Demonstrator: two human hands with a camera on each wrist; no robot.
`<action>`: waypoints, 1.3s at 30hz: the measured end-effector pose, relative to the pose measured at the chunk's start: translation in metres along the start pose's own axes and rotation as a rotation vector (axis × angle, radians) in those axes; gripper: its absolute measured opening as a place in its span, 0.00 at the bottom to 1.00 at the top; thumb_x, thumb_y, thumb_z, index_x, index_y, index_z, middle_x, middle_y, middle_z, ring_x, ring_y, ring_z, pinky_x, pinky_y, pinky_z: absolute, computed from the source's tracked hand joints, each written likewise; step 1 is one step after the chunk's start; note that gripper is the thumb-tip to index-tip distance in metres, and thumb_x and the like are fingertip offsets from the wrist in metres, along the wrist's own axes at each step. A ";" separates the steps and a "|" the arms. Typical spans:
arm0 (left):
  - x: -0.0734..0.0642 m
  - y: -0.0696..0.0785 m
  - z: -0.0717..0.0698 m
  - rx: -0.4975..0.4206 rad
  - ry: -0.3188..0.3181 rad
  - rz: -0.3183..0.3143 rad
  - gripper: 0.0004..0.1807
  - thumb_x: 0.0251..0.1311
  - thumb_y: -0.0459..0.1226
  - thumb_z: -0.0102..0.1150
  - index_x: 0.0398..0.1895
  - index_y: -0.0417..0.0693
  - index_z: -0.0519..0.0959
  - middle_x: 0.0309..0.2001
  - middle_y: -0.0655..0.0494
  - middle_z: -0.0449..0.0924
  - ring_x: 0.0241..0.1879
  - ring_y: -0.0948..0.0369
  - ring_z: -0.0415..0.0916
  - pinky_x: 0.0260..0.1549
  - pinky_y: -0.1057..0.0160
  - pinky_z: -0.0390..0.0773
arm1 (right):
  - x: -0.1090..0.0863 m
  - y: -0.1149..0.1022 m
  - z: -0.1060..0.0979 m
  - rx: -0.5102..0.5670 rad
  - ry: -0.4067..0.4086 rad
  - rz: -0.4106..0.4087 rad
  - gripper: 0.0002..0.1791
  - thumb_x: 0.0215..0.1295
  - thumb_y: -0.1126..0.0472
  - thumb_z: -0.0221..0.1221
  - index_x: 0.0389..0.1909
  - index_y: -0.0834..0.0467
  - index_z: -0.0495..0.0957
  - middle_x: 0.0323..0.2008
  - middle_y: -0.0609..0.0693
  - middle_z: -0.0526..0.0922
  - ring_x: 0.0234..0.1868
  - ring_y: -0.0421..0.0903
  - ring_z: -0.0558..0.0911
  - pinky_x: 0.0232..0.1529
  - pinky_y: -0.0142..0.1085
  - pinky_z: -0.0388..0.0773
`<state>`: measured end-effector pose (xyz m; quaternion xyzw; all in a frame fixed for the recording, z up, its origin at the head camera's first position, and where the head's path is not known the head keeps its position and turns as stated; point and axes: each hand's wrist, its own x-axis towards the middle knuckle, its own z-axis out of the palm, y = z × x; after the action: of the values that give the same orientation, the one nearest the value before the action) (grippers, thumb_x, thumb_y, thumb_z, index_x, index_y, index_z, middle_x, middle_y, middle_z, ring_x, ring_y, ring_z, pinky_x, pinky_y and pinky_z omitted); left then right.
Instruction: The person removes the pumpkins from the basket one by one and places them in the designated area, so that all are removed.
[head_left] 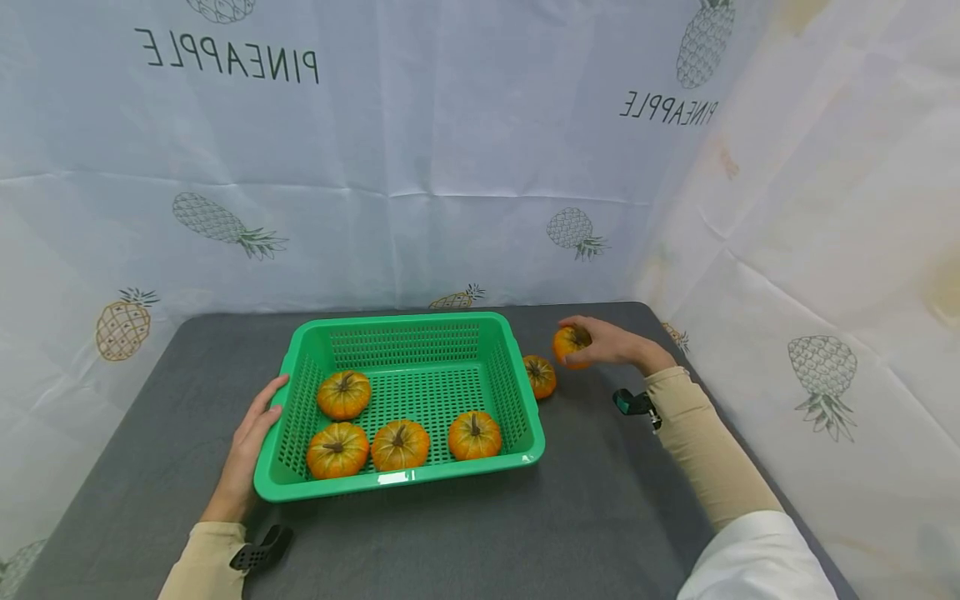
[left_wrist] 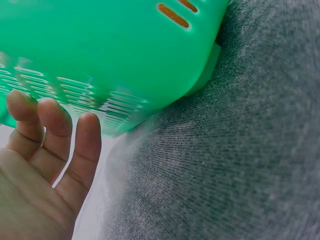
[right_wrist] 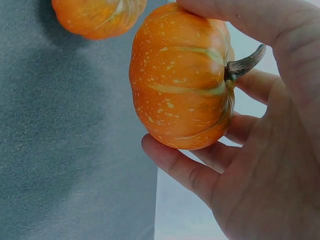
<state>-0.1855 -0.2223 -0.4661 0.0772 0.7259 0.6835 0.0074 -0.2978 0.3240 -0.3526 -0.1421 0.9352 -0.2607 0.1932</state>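
Observation:
Between the thumb and fingers of my right hand (head_left: 613,343) is a small orange pumpkin (right_wrist: 180,82), its dark stem pointing toward the palm. Just left of it, another small pumpkin (head_left: 539,377) sits on the table beside the basket's right side. My left hand (head_left: 242,454) touches the left side of a green plastic basket (head_left: 405,342), its fingers loosely bent and spread against the outer wall in the left wrist view. Inside the basket lie several more pumpkins, one (head_left: 343,395) at the left and others, such as this pumpkin (head_left: 475,435), along the near side.
A dark grey cloth covers the table (head_left: 480,533). White curtains (head_left: 420,150) printed with pineapples hang behind the table and along its right side. The basket's perforated walls stand higher than the pumpkins inside.

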 end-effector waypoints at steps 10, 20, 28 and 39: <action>0.000 0.000 0.000 0.006 0.004 -0.001 0.29 0.82 0.47 0.32 0.82 0.61 0.50 0.78 0.58 0.49 0.59 0.75 0.66 0.47 0.77 0.73 | 0.001 0.011 0.004 0.003 -0.001 0.039 0.42 0.67 0.50 0.63 0.78 0.58 0.57 0.68 0.64 0.67 0.61 0.59 0.73 0.58 0.53 0.75; 0.000 0.000 0.000 0.018 0.006 -0.006 0.29 0.82 0.47 0.32 0.82 0.62 0.50 0.79 0.56 0.48 0.59 0.75 0.66 0.47 0.77 0.73 | 0.000 0.019 0.008 0.024 0.004 0.055 0.42 0.68 0.50 0.62 0.78 0.58 0.57 0.70 0.64 0.65 0.62 0.60 0.71 0.58 0.53 0.74; 0.000 0.000 0.000 0.017 0.007 -0.008 0.29 0.82 0.48 0.32 0.82 0.62 0.50 0.79 0.56 0.48 0.59 0.76 0.66 0.47 0.77 0.73 | 0.001 0.023 0.011 0.053 0.000 0.056 0.42 0.67 0.50 0.62 0.78 0.59 0.57 0.70 0.65 0.65 0.64 0.61 0.70 0.61 0.55 0.73; 0.001 0.001 0.000 0.019 0.010 -0.015 0.29 0.82 0.48 0.32 0.82 0.62 0.50 0.78 0.55 0.50 0.58 0.74 0.67 0.46 0.76 0.74 | 0.001 0.028 0.017 0.038 -0.019 0.059 0.44 0.66 0.48 0.61 0.77 0.62 0.56 0.69 0.67 0.65 0.62 0.62 0.70 0.59 0.55 0.73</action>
<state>-0.1865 -0.2216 -0.4649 0.0682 0.7328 0.6769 0.0083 -0.2962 0.3393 -0.3818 -0.1130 0.9320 -0.2714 0.2122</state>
